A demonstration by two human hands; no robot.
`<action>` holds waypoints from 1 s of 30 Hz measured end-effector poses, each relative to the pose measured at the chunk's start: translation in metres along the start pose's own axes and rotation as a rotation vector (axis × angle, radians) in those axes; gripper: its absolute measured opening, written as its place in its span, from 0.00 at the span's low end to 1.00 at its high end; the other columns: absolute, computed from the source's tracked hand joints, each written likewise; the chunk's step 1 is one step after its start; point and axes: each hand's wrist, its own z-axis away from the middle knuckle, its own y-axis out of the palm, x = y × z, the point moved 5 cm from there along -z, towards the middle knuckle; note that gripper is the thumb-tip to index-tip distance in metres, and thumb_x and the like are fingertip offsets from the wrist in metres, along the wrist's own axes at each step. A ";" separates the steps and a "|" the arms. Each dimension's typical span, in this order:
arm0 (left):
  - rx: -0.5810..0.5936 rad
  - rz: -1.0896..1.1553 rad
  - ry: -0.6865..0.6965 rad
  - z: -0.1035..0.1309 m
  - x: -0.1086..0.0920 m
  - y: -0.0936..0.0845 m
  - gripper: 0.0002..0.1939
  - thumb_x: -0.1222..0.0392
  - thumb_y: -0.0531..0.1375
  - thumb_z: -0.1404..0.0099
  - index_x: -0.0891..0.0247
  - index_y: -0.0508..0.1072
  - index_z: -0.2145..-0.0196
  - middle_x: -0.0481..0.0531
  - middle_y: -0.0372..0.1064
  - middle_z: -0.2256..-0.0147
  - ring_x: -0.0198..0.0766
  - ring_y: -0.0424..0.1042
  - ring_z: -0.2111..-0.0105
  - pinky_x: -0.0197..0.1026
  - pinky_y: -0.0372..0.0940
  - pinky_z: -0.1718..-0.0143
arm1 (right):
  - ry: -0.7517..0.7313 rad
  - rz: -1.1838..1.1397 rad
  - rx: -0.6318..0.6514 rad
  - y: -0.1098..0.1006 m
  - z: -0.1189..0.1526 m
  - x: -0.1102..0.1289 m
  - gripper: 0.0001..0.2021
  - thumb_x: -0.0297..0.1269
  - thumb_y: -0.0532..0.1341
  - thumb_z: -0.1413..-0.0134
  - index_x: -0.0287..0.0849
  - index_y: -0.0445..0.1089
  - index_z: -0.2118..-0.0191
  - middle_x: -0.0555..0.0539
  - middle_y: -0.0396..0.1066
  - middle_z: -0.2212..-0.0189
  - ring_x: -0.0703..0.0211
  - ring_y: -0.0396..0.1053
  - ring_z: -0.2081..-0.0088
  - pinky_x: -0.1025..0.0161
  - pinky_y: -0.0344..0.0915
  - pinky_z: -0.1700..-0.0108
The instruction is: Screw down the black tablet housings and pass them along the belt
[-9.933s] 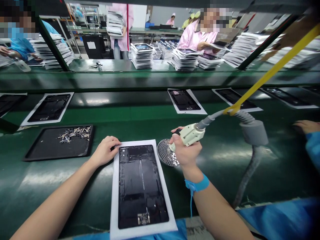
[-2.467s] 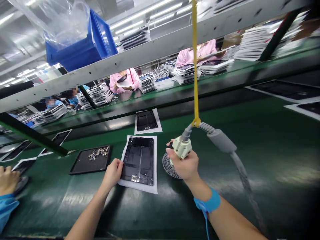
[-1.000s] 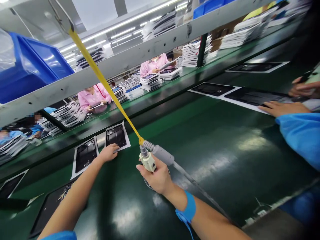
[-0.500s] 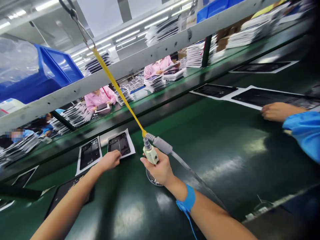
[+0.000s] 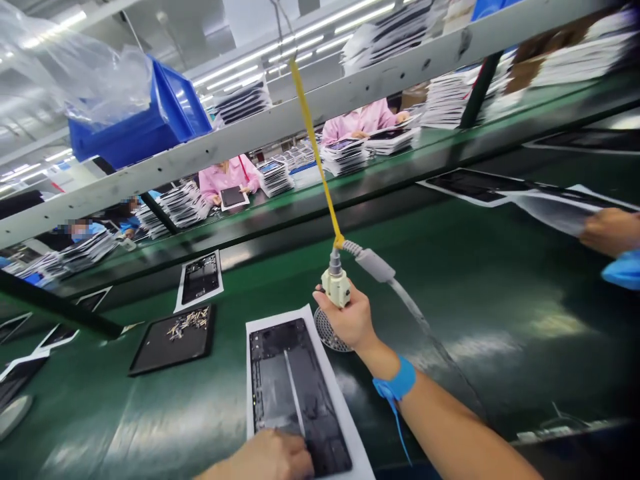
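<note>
My right hand, with a blue wrist strap, is wrapped round a cream-coloured tool that hangs from a yellow strap and has a grey cable. Below it, a round metal mesh is partly covered by the hand. At the bottom centre, my left hand has curled fingers on the lower end of a black device panel lying on a white sheet. Its fingertips are hidden, so what they pinch cannot be made out.
A black tray holding small metal parts lies at the left. Behind it is another panel on white paper. Another person's hand touches sheets at the right. A metal rail with a blue bin crosses above.
My left hand has drawn the panel and its sheet toward me, uncovering the black tray. The view has shifted left. The other person's hand has lifted a white sheet's edge.
</note>
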 end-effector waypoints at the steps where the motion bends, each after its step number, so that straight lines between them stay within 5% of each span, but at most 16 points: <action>1: -0.029 -0.003 -0.005 -0.002 0.003 -0.009 0.03 0.61 0.63 0.35 0.55 0.71 0.64 0.50 0.72 0.68 0.40 0.70 0.71 0.41 0.62 0.71 | 0.007 0.005 -0.002 0.000 0.001 -0.002 0.11 0.46 0.68 0.45 0.44 0.75 0.62 0.47 0.79 0.70 0.56 0.75 0.70 0.60 0.73 0.63; 6: -0.511 -0.181 -0.326 -0.018 0.059 -0.108 0.08 0.59 0.56 0.29 0.58 0.76 0.57 0.56 0.74 0.60 0.45 0.72 0.58 0.46 0.67 0.55 | 0.065 0.012 0.002 0.001 0.004 -0.013 0.14 0.49 0.68 0.45 0.43 0.76 0.60 0.46 0.80 0.68 0.56 0.76 0.70 0.59 0.74 0.63; 8: -0.585 -0.221 -0.420 -0.025 0.090 -0.129 0.08 0.57 0.58 0.29 0.60 0.77 0.58 0.57 0.73 0.60 0.47 0.71 0.56 0.47 0.67 0.53 | 0.071 0.012 0.003 0.002 0.004 -0.015 0.14 0.49 0.68 0.45 0.42 0.76 0.62 0.47 0.79 0.69 0.56 0.75 0.71 0.59 0.74 0.63; 13: -0.498 -0.134 -0.421 -0.038 0.136 -0.128 0.10 0.56 0.59 0.29 0.61 0.77 0.66 0.54 0.72 0.66 0.44 0.70 0.60 0.46 0.66 0.55 | 0.049 0.018 0.007 0.002 0.003 -0.014 0.13 0.47 0.68 0.45 0.42 0.76 0.61 0.47 0.80 0.69 0.56 0.76 0.70 0.59 0.75 0.63; 20: -0.542 -0.099 -0.286 -0.046 0.133 -0.130 0.10 0.55 0.59 0.28 0.60 0.78 0.65 0.58 0.72 0.49 0.47 0.67 0.47 0.52 0.63 0.42 | 0.033 0.020 0.010 0.001 0.003 -0.011 0.13 0.47 0.68 0.45 0.43 0.76 0.60 0.45 0.81 0.67 0.55 0.77 0.68 0.59 0.75 0.61; 26: -0.525 0.004 -0.305 -0.040 0.148 -0.132 0.14 0.51 0.59 0.27 0.61 0.77 0.67 0.54 0.73 0.63 0.42 0.71 0.58 0.45 0.67 0.52 | 0.035 0.045 0.008 0.001 0.003 -0.011 0.12 0.47 0.68 0.45 0.43 0.76 0.61 0.46 0.80 0.68 0.55 0.76 0.70 0.59 0.75 0.62; 30: -0.560 0.043 -0.310 -0.031 0.153 -0.129 0.15 0.50 0.59 0.27 0.61 0.78 0.67 0.53 0.72 0.63 0.39 0.72 0.61 0.42 0.68 0.55 | 0.039 0.025 0.021 0.001 0.004 -0.012 0.13 0.47 0.68 0.45 0.43 0.77 0.60 0.45 0.81 0.67 0.55 0.78 0.69 0.59 0.75 0.62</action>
